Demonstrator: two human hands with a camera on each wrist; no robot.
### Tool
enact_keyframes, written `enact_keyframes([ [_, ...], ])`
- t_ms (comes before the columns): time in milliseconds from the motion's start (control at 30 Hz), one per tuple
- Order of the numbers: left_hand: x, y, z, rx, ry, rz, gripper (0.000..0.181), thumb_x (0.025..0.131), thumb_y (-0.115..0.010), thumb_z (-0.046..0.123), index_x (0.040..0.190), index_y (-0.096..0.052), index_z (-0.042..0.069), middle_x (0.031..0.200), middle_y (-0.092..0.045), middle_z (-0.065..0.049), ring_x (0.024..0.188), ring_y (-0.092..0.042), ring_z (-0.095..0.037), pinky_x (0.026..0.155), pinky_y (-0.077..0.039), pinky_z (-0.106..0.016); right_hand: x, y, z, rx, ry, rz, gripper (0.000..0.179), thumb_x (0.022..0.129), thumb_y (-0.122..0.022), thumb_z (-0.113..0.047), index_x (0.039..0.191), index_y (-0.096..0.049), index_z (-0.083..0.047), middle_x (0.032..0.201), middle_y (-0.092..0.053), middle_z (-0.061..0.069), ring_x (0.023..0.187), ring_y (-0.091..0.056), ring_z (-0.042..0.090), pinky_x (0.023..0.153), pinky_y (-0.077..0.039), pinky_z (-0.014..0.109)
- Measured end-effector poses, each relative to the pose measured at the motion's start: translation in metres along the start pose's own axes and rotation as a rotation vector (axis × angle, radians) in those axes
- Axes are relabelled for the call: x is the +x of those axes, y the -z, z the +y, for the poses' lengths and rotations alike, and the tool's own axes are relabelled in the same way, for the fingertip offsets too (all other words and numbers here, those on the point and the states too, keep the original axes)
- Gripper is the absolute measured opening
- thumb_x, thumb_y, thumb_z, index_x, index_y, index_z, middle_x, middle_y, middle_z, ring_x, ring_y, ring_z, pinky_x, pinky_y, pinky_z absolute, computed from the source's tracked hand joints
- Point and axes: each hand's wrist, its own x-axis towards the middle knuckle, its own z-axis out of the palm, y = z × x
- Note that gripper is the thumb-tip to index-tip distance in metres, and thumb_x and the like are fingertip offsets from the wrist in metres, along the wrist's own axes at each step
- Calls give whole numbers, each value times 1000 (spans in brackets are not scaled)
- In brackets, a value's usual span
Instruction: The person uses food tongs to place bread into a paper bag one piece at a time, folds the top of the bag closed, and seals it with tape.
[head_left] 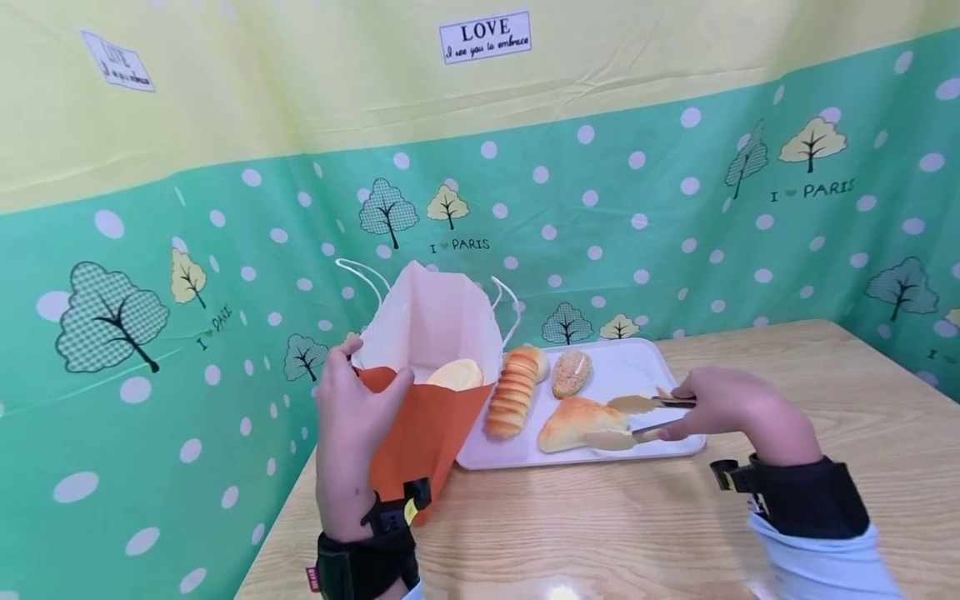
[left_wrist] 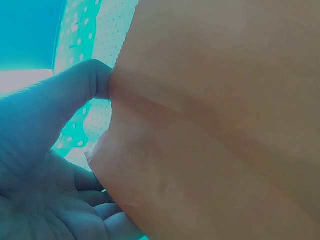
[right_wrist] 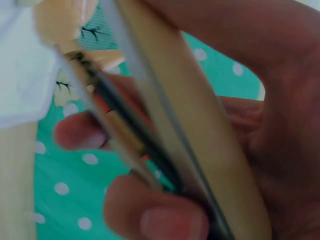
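Observation:
My left hand [head_left: 351, 421] grips the rim of an orange paper bag [head_left: 431, 433], the thumb on one side and the fingers on the other in the left wrist view. The bag stands with its mouth spread, showing a white inside, and a pale bun [head_left: 456, 375] sits in it. Over the white tray [head_left: 660, 367], my right hand [head_left: 723, 408] holds a pair of tongs [head_left: 648, 435] with tan ends spread apart. These ends lie at the right side of a triangular bread [head_left: 576, 421], one overlapping it in the head view.
Also on the tray are a long ridged roll [head_left: 516, 396], a seeded oval bun [head_left: 572, 372] and a round bun [head_left: 542, 363] partly hidden behind the roll. White cord handles [head_left: 513, 308] rise from the bag. A patterned curtain [head_left: 600, 208] hangs behind the wooden table [head_left: 555, 508].

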Motion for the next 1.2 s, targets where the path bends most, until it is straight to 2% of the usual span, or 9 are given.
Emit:
enact_keyframes([
  [133,0,1,-1,2,-17,12,74,77,-67,29,136,-32,2,144,-40,-16,104,-48,-32,79,-57,-51,-9,6,2,-1,-10,-14,72,61,-73,-58,105,-69,-2,63,-38,-2,57,-36,15,51,-29,29],
  [333,0,2,-4,6,-20,-20,80,76,-69,33,139,-30,4,142,-41,-18,112,-47,-34,82,-55,-55,0,2,4,-16,23,-17,87,61,-71,-61,119,-61,3,80,-60,6,68,-47,19,59,-40,35],
  [500,0,4,-3,14,-26,-58,83,77,-69,35,142,-28,6,143,-40,-18,113,-46,-35,83,-55,-56,5,-3,6,5,24,-35,86,63,-71,-59,121,-60,4,74,-52,2,64,-43,18,57,-36,33],
  [567,-1,5,-3,19,-26,-71,84,77,-69,36,142,-26,6,141,-41,-19,112,-47,-35,83,-55,-55,5,-3,8,9,24,-36,84,64,-71,-59,120,-61,3,77,-58,4,66,-44,18,58,-38,33],
  [700,-1,5,-3,18,-30,-94,87,76,-69,36,144,-23,6,143,-38,-19,114,-45,-35,86,-54,-55,1,3,9,-9,39,0,84,65,-68,-61,120,-62,2,99,-68,15,74,-51,20,61,-44,37],
  [900,0,6,-5,14,-43,-137,92,76,-69,36,146,-17,5,144,-35,-19,117,-43,-35,88,-53,-55,-6,15,1,25,44,177,86,69,-62,-66,124,-59,0,72,-60,5,59,-47,16,50,-38,30],
  [1033,1,6,-5,16,-59,-160,93,76,-69,34,146,-15,5,136,-40,-21,115,-44,-34,86,-54,-54,-14,26,-12,64,22,344,90,71,-57,-70,130,-54,-3,78,-64,18,57,-45,18,45,-34,29],
  [1100,1,6,-5,14,-64,-169,93,76,-69,34,146,-15,5,135,-40,-20,114,-45,-34,86,-54,-54,-19,32,-24,79,-5,431,91,72,-53,-72,133,-51,-5,92,-66,26,57,-46,20,44,-34,31],
  [1200,1,4,-5,10,-71,-176,94,76,-70,34,146,-15,5,136,-39,-20,115,-44,-33,87,-53,-54,-25,38,-45,102,-58,571,88,74,-51,-72,136,-49,-11,92,-64,24,61,-49,26,44,-34,35],
])
